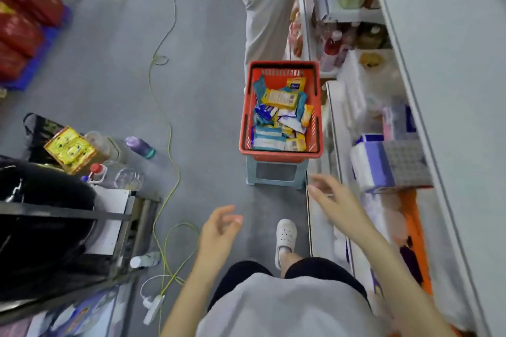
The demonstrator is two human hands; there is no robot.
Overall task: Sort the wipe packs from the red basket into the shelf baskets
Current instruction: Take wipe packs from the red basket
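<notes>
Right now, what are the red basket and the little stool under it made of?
Basket: probably hard plastic, matte red; its end wall has moulded slots. Stool: likely plastic too, smooth pale blue, with a moulded window in its side. The blur leaves both a little uncertain.

- I read the red slotted basket [279,155] as moulded plastic, faintly shiny.
- The blue and yellow wipe packs [279,98] inside look like glossy film.
- The grey floor [109,63] looks smooth, matt.
</notes>
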